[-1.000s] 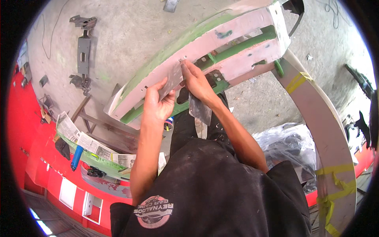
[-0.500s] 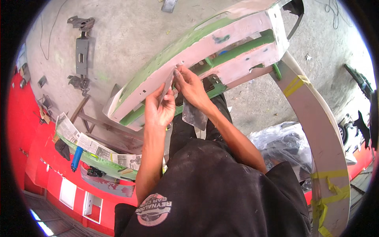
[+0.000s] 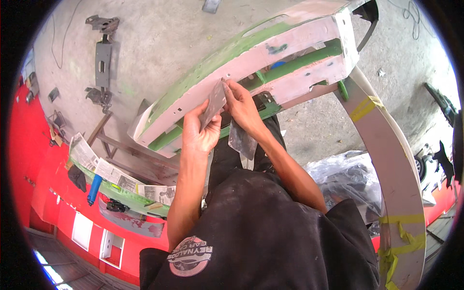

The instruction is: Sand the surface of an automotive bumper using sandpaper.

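A car bumper (image 3: pixel 198 99), patched in pink and green, lies slantwise in front of me. Over its near side, both hands hold a grey sheet (image 3: pixel 213 105) that looks like sandpaper. My left hand (image 3: pixel 200 133) pinches its lower left edge between thumb and fingers. At the upper right corner, my right hand (image 3: pixel 244 110) grips it, fingertips close to the bumper's pink face. A second grey piece (image 3: pixel 242 140) hangs under my right palm; whether it joins the first sheet is hidden.
A curved panel with yellow tape (image 3: pixel 386 145) arcs along my right. Clear plastic wrapping (image 3: pixel 345 176) lies inside its curve. At left, newspaper (image 3: pixel 116 175) and a blue cylindrical tool (image 3: pixel 94 189) rest on a green panel. A metal bar part (image 3: pixel 102 65) lies on the concrete floor.
The grey sheet has turned, showing more of its flat face. My hands have shifted slightly to the right, and the whole view has moved a little.
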### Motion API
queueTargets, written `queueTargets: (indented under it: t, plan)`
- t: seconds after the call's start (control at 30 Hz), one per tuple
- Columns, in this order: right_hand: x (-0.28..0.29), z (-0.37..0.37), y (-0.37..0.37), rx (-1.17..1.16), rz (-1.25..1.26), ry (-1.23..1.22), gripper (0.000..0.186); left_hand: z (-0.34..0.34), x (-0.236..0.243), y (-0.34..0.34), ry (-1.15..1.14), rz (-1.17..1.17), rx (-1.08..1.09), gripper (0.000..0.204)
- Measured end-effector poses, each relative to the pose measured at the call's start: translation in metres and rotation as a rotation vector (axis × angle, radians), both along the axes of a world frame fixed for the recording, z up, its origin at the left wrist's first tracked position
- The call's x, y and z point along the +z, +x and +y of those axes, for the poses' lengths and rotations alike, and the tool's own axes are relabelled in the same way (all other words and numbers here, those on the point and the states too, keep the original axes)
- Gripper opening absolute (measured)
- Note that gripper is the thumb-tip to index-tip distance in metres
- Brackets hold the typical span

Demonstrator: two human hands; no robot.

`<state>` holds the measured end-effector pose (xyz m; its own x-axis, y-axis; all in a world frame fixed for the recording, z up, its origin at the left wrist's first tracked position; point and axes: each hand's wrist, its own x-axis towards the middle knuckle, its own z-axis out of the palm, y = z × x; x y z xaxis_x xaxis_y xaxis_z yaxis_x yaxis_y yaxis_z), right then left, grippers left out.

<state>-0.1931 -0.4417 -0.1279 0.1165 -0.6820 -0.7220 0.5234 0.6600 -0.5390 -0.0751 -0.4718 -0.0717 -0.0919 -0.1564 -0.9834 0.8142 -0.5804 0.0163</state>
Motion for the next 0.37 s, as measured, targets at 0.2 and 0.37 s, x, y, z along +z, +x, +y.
queueTargets:
  t: [0.2, 0.37]
  plan:
    - [0.001, 0.000, -0.002, -0.128, -0.139, 0.037, 0.022, -0.004, -0.006, -0.003, 0.039, -0.114, -0.125, 0.015]
    - [0.005, 0.004, -0.007, -0.076, -0.098, -0.038, 0.026, -0.014, 0.008, -0.015, -0.004, -0.275, -0.355, 0.022]
